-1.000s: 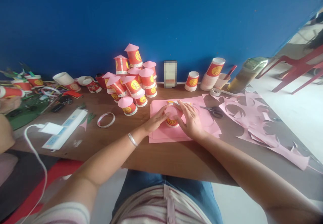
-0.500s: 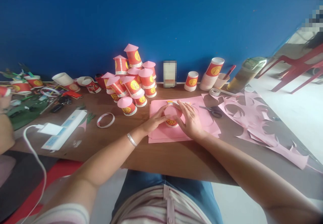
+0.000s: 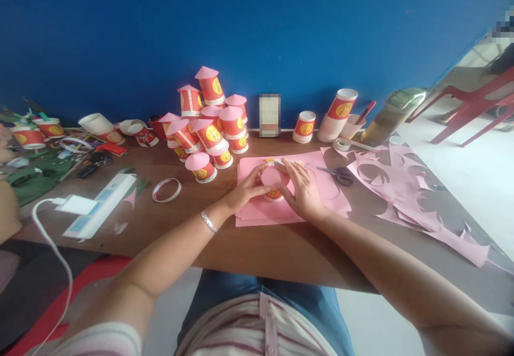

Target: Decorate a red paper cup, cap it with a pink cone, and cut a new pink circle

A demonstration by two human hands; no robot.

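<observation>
A red paper cup (image 3: 274, 195) with a yellow emblem stands upright on a stack of pink paper (image 3: 257, 218), topped by a pink paper cone (image 3: 273, 176). From the left, my left hand (image 3: 252, 189) curls its fingers around the cone's side, thumb across the front. My right hand (image 3: 300, 189) cups the other side, its thumb near the left thumb and its fingers along the back edge. Both hands grip the topped cup between them. Just behind the fingers lies a yellow-and-white slim object (image 3: 273, 161), partly hidden. Scissors (image 3: 339, 175) rest on the paper to the right.
Several cone-topped cups (image 3: 211, 135) are stacked at the back left. A tape roll (image 3: 166, 190) and a power strip (image 3: 100, 206) lie left. Pink offcuts (image 3: 401, 184), a bare cup (image 3: 304, 127) and a bottle (image 3: 393, 116) are to the right. Another person's arm (image 3: 8, 206) shows at far left.
The view has shifted very slightly. Both hands stay around the cone-topped cup in nearly the same pose. At far left, the other person's hand has moved a little.
</observation>
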